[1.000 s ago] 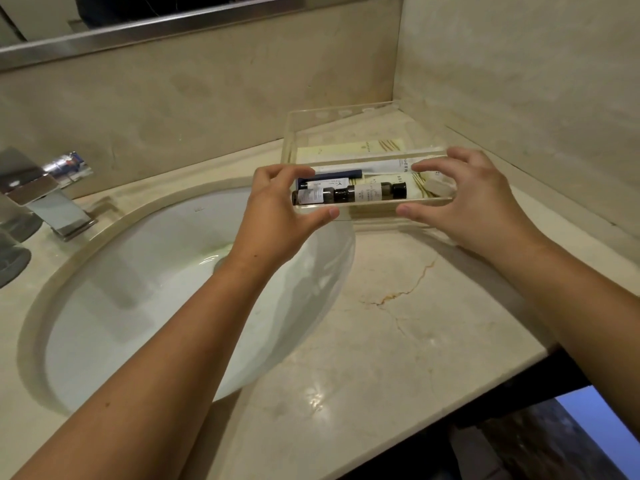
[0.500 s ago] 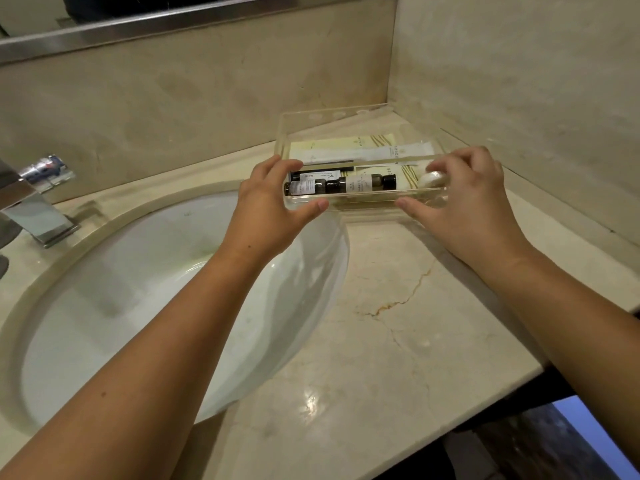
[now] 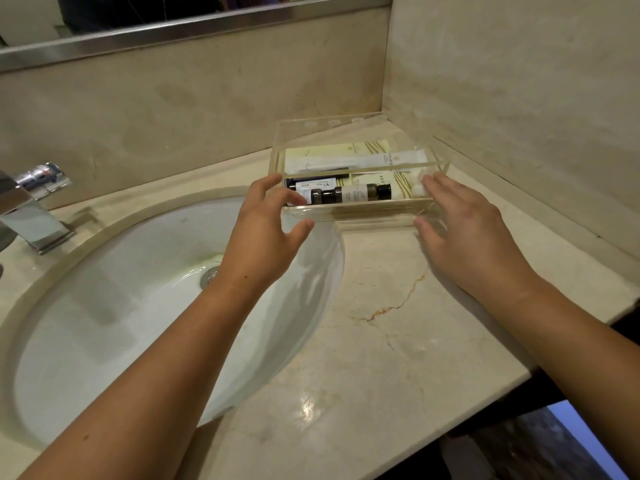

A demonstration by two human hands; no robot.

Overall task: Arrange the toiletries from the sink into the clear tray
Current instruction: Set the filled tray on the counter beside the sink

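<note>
The clear tray (image 3: 363,213) lies between the spread left hand (image 3: 266,237) and right hand (image 3: 464,230).

Counter (image 3: 381,358): we find the sink (image 3: 121,306) set into its left part and the clear tray (image 3: 329,124) on its back right corner, where two walls meet.
Faucet (image 3: 31,209): at the far left, behind the sink.
Mirror (image 3: 173,15): above the back wall.
In the tray: we see two small bottles (image 3: 367,192) lying end to end along the near wall, with flat packets (image 3: 346,152) behind them.
Left hand (image 3: 266,230): at the tray's left end, above the sink's far rim.
Right hand (image 3: 464,230): at the tray's right end, over the counter; we cannot tell whether either hand touches it.
</note>
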